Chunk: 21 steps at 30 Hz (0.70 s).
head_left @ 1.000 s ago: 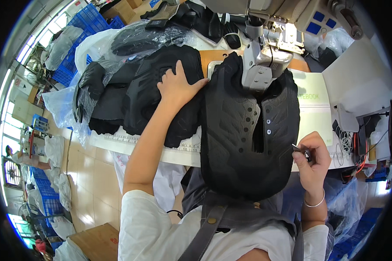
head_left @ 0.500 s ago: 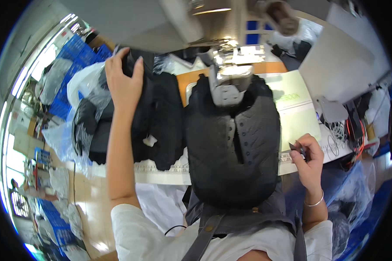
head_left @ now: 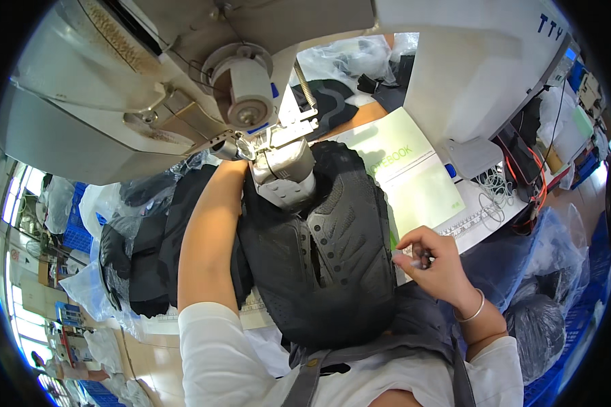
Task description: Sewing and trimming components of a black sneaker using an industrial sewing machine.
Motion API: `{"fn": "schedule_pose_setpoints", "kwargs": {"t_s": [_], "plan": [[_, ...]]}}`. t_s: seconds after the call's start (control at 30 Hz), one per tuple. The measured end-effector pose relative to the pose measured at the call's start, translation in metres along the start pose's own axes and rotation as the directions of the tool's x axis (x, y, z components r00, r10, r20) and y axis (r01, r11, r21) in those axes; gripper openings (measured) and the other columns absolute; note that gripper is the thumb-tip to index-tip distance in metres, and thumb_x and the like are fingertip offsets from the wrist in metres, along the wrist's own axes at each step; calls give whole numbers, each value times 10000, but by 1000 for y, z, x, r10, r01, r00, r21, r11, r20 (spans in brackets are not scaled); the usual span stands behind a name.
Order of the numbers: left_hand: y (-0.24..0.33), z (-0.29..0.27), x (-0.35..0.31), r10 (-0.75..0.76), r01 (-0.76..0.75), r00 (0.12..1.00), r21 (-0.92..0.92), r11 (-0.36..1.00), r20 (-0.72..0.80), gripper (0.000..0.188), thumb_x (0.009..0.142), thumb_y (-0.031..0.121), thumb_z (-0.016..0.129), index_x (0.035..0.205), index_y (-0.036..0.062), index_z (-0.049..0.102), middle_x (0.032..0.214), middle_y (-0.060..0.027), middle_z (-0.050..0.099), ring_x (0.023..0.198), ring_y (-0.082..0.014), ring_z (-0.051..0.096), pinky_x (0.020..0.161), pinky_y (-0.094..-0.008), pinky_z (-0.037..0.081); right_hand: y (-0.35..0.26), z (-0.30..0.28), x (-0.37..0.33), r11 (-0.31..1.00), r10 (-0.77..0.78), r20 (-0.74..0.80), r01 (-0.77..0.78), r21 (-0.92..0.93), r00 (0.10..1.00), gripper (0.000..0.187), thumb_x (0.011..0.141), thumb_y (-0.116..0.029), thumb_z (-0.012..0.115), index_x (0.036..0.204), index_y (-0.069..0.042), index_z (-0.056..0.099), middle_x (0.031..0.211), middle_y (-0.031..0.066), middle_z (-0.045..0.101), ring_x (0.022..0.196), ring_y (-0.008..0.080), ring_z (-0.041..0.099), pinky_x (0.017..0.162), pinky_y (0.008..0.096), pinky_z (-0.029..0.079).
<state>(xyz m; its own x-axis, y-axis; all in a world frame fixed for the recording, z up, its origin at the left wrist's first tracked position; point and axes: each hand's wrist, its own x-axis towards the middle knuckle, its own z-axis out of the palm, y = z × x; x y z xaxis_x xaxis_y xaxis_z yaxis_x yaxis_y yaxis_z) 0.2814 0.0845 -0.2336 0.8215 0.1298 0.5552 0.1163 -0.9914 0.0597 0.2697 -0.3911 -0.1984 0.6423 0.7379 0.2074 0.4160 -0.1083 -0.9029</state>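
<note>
A black shoe upper, with eyelet rows along a central slit, lies under the grey sewing machine head; its rounded end hangs toward my lap. My left forearm reaches up past the upper's left side, and only the wrist end of my left hand shows. Its fingers are hidden behind the machine. To the right of the upper, my right hand is closed, thumb and fingers curled round small thread snips, mostly covered by the fingers. That hand is just apart from the upper's edge.
More black pieces are stacked at the left, beside clear plastic bags. A pale green notebook lies right of the upper. A ruler strip runs along the table's front edge. Coiled white cable sits farther right. Blue crates stand on both sides.
My view has swung, bringing more of the machine into sight. My left hand has gone from the black stack to behind the machine head. My right hand has come closer to the upper.
</note>
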Motion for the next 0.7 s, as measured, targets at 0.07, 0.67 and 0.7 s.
{"fn": "schedule_pose_setpoints", "kwargs": {"t_s": [0.07, 0.67, 0.7], "plan": [[-20, -2, -27, -34, 40, 999, -192, 981, 33, 252, 760, 206, 580, 954, 51, 621, 983, -179, 588, 906, -342, 543, 786, -396, 429, -4, 6, 1, 996, 6, 16, -5, -91, 1000, 341, 688, -15, 668, 1007, 2, 548, 672, 61, 503, 542, 130, 505, 489, 234, 400], [258, -153, -198, -547, 559, 820, -438, 704, 167, 771, 756, 128, 630, 1350, -48, 170, 1380, -231, 246, 1292, -302, 241, 1033, -340, 218, -25, 42, 12, 904, 25, -140, 37, 425, 990, 632, 718, -42, 687, 1275, -19, 390, 872, 19, 519, 738, 82, 496, 658, 242, 436], [258, -155, -198, -554, 561, 817, -441, 700, 160, 771, 756, 128, 630, 1350, -48, 170, 1380, -231, 246, 1292, -302, 241, 1033, -340, 218, -27, 44, 14, 906, 18, -132, 40, 421, 991, 632, 718, -42, 687, 1275, -19, 390, 872, 19, 519, 738, 82, 496, 658, 242, 436]]}}
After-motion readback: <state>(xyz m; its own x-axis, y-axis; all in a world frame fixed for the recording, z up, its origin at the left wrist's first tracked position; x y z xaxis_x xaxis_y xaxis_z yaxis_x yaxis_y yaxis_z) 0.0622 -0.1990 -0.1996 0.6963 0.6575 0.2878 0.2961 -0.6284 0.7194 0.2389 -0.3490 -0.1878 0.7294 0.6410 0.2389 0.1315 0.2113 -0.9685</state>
